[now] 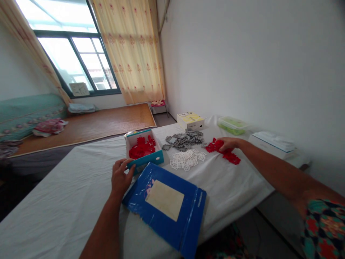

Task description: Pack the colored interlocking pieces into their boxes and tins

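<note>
My left hand (121, 177) grips the near left corner of a blue box (147, 160), its fingers bent over the rim. Red flat pieces (142, 146) lie heaped inside that box. Over on the right, my right hand (228, 143) is closed on some red pieces (215, 145) at a small pile on the cloth; their exact shape is blurred. More red pieces (232, 158) lie just below that hand. Between the hands are a heap of grey interlocking pieces (185, 140) and a heap of white square openwork pieces (187, 159).
A large blue folder-like cover (167, 205) lies in front of the box. Behind the heaps stand a yellow and white box (191, 121) and a clear tub with green contents (233, 125). A tissue box (272, 144) sits by the wall on the white tablecloth (78, 194).
</note>
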Available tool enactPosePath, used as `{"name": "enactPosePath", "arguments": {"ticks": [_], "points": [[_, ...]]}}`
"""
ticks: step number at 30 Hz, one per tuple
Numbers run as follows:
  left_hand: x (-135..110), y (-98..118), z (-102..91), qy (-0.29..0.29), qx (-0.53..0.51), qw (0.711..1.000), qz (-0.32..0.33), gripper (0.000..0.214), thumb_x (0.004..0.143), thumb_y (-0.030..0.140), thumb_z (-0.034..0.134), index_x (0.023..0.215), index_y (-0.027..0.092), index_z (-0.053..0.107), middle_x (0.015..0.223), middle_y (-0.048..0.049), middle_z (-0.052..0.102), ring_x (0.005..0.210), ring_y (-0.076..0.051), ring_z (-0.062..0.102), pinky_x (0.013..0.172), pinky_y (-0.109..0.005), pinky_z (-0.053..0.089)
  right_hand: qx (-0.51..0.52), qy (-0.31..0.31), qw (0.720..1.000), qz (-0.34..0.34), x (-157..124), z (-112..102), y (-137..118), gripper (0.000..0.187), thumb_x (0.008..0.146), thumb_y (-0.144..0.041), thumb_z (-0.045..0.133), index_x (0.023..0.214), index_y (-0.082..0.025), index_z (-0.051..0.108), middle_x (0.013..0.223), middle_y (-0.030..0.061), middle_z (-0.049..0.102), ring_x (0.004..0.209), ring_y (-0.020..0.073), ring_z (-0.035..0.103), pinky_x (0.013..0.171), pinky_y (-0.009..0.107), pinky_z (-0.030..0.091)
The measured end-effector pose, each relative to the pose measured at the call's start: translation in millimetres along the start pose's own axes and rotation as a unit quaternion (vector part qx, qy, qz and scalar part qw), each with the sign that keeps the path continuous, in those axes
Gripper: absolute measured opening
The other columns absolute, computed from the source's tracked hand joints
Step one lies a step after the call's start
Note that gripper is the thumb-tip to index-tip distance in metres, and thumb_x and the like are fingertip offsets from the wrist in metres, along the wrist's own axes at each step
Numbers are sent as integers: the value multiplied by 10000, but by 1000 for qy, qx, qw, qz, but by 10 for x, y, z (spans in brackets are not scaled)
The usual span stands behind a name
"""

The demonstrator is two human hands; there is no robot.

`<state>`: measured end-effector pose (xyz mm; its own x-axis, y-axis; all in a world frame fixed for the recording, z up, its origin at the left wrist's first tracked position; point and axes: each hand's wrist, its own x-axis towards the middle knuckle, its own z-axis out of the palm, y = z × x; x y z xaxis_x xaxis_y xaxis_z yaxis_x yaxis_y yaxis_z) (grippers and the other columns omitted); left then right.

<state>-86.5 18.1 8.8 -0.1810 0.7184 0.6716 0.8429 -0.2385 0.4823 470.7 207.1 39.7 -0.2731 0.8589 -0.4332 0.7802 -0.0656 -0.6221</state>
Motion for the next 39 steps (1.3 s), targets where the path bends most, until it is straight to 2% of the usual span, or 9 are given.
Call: {"name": "enactPosePath", "arguments": {"ticks": [9,12,15,18,23,28,33,36,39], "points": [[-16,-36,36,4,12,1000,0,266,857,380,561,1060,237,657,1073,-68,531,1022,-231,553,811,-394,574,80,108,991,23,-104,-184,94,530,528,-150,741,1031,-210,584,773,8,672,622,167,636,511,245,512],[-20,-18,41,10,7,1000,-6,245,855,362,568,1048,242,658,1075,-71,534,1036,-239,546,816,-399,568,152,131,980,10,-91,-281,-132,542,533,-107,729,1042,-217,579,826,19,685,659,170,641,561,292,552],[-38,30,30,14,1,1000,-1,225,859,339,567,1044,247,658,1059,-70,540,1036,-239,542,818,-398,563,238,103,963,-78,-1,-198,-639,511,544,-107,750,1018,-211,590,914,53,706,745,195,662,649,353,582],[-60,60,23,11,1,1000,1,215,866,314,567,1053,255,656,1059,-70,546,1042,-237,543,835,-399,552,296,13,934,-197,146,164,-1376,518,569,-141,778,1049,-216,598,1012,71,710,838,213,675,745,410,587],[-86,54,24,12,-1,1000,6,210,877,296,568,1066,255,650,1082,-73,550,1052,-235,537,861,-406,537,323,-94,886,-318,323,1116,-2635,580,634,-252,818,1158,-247,570,1103,76,697,915,240,674,782,487,590],[-101,55,15,11,-4,1000,6,208,878,294,569,1066,259,653,1089,-73,555,1063,-237,531,874,-411,528,238,-104,914,-312,334,1634,-3291,601,717,-487,768,1240,-284,553,1333,99,579,1164,301,565,814,497,579],[-90,50,15,5,-2,1000,8,213,883,302,566,1071,258,655,1092,-72,551,1064,-234,530,872,-406,529,127,-17,928,-350,312,1267,-3028,493,834,-541,628,1236,-261,579,1379,81,549,1247,286,492,861,457,554],[-74,59,15,5,0,1000,7,214,880,303,566,1068,254,655,1080,-71,553,1062,-236,531,860,-401,534,19,14,950,-311,351,761,-2460,389,846,-449,630,1152,-209,636,1203,100,660,1066,245,613,791,352,561],[-56,74,13,6,4,1000,4,211,875,313,565,1055,252,656,1064,-70,554,1051,-239,534,842,-401,542,-132,33,972,-192,370,352,-1774,323,807,-350,665,1077,-172,678,1065,111,707,916,231,663,732,315,548]]}}
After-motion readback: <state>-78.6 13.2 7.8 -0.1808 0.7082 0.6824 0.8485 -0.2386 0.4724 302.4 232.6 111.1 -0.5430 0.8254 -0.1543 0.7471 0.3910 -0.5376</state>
